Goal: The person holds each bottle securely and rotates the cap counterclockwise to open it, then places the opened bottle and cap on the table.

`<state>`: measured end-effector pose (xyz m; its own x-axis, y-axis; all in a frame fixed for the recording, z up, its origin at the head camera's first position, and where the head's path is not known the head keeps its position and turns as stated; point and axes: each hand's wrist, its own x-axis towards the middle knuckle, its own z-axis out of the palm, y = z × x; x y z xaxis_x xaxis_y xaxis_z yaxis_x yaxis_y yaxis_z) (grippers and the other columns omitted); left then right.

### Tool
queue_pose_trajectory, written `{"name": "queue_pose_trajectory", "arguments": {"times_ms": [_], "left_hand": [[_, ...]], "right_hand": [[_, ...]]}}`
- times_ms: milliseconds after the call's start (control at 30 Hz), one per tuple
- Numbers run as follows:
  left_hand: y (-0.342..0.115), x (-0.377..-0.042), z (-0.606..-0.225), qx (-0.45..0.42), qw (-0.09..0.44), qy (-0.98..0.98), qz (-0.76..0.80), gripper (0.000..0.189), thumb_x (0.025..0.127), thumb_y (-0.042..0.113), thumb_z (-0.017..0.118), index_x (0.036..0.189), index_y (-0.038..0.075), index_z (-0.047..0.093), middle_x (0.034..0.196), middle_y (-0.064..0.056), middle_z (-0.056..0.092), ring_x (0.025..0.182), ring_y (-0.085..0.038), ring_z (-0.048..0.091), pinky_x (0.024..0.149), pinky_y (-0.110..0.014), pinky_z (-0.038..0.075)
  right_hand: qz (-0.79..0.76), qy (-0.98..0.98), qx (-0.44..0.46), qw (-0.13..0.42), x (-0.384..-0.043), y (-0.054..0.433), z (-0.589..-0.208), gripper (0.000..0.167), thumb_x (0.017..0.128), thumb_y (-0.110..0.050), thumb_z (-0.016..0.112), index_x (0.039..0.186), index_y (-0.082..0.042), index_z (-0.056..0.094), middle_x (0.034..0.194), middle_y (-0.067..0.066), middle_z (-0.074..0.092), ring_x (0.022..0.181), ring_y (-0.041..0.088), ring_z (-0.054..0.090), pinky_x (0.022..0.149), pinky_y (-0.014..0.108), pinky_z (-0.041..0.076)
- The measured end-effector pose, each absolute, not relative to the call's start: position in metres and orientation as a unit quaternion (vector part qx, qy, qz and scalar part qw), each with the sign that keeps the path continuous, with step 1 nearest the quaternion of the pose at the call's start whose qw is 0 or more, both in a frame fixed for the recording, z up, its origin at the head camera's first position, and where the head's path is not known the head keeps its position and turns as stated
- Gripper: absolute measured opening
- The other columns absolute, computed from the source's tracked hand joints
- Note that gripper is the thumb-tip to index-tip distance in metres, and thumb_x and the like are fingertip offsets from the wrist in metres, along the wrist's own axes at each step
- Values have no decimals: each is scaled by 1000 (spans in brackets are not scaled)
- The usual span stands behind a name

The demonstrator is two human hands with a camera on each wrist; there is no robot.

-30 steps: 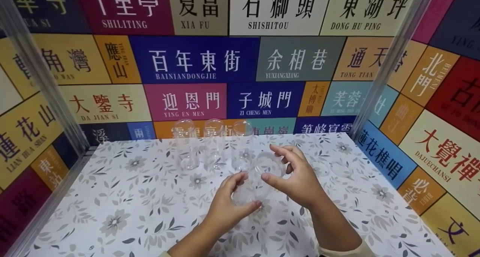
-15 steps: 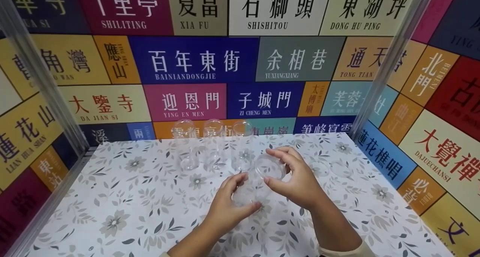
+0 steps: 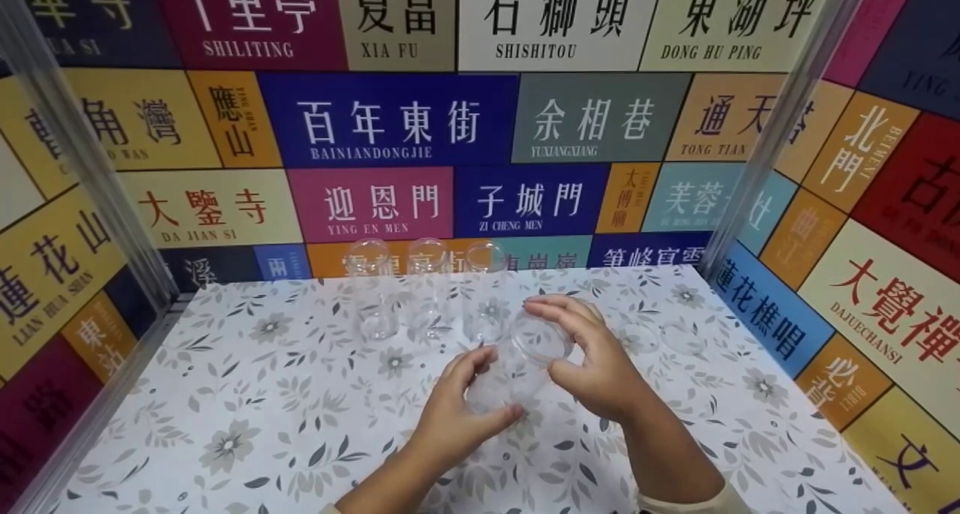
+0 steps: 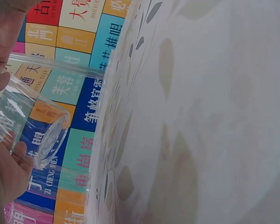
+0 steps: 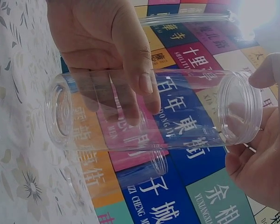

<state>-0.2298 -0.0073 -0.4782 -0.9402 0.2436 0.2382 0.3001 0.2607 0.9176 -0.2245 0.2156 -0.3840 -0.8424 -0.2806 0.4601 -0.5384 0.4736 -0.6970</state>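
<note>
My left hand [image 3: 461, 401] holds a clear plastic jar [image 5: 126, 112] round its body, with the thumb on one side and the fingers on the other. The jar is held upright above the table, its round base facing down in the left wrist view. At the jar's top sits a clear round lid [image 3: 541, 338], seen edge-on as a ridged band in the right wrist view. My right hand [image 3: 596, 364] grips this lid at its rim, thumb and fingers on opposite sides. In the left wrist view the right hand is partly cut off by the frame.
Three tall clear jars [image 3: 373, 304] stand in a row at the back of the table. Two clear round lids [image 3: 682, 338] lie flat to the right of my right hand. Flowered cloth covers the table [image 3: 315, 424]; panels with printed characters [image 3: 390, 120] enclose its back and sides.
My right hand has turned at the lid: its thumb has shifted right along the rim and its fingers slightly left. The left hand and jar have stayed in place.
</note>
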Motion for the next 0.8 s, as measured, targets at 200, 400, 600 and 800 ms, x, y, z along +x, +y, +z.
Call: {"name": "queue_pose_trajectory", "arguments": {"times_ms": [200,400,600,800], "left_hand": [[-8,-229,-478,-169,21,-790,-590,87,83,46,92,156,20,53,150,1,59,141,-24,55,124,-55,44],[-8,-229,-479,-163,24,-787,-595,87,82,47,92,156,23,53,150,1,59,141,-25,56,123,-57,44],[-7,-229,-479,-155,25,-790,-593,87,82,47,92,155,23,53,150,2,60,141,-24,56,123,-56,44],[-6,-228,-479,-160,29,-794,-586,85,83,46,92,155,20,54,150,-1,61,140,-24,56,122,-55,46]], "right_hand": [[464,-841,236,145,-223,216,-383,73,82,-4,68,149,-31,62,160,-9,54,149,18,43,107,47,45],[468,-844,199,168,-226,215,-382,59,92,-23,77,149,-27,63,148,-3,59,120,19,51,88,30,45],[444,-875,134,140,-228,213,-381,63,90,-42,82,148,-25,63,123,5,56,101,22,47,84,32,44],[445,-881,115,110,-228,212,-379,72,83,-47,89,147,-25,64,127,4,53,106,23,47,89,38,46]]}}
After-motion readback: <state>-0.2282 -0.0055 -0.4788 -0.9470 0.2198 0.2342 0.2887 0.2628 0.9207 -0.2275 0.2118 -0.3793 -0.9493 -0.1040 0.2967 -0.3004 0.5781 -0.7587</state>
